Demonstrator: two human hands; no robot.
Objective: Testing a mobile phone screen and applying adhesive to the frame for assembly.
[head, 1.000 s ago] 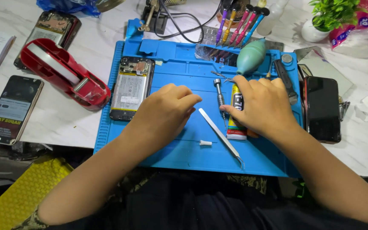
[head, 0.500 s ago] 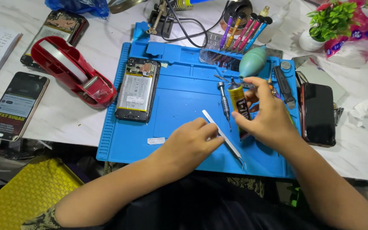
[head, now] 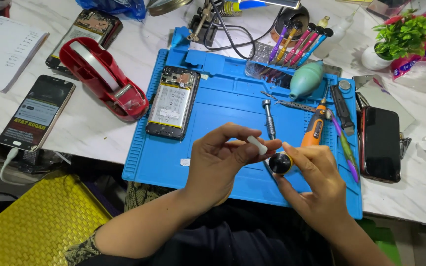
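Your left hand (head: pixel 218 167) is raised over the near part of the blue work mat (head: pixel 228 106), fingers curled, pinching a thin white spudger stick (head: pixel 257 145) between thumb and forefinger. Your right hand (head: pixel 316 184) sits just to its right, also above the mat's near edge, closed around a small tube with a round black-and-yellow end (head: pixel 280 163) that faces the camera; that end lies just below the white tip, and whether the 2 touch cannot be told.

On the mat, left of centre, an opened phone (head: pixel 172 102) lies face down with its battery and board showing. Near the mat's middle, just beyond your fingers, stands a small silver screwdriver (head: pixel 269 118), and to its right an orange electric screwdriver (head: pixel 314 129). Tweezers (head: pixel 297 104) lie toward the mat's far right, with a teal air-blower bulb (head: pixel 305 79) beyond them and a row of coloured screwdrivers (head: pixel 299 44) at the mat's far edge. A tiny white scrap (head: pixel 186 161) rests on the mat's near left part.

Off the mat to the left sits a red tape dispenser (head: pixel 105 79), and further left a phone with its screen lit (head: pixel 36 113). Off the mat's right side lies a dark phone (head: pixel 379 143).
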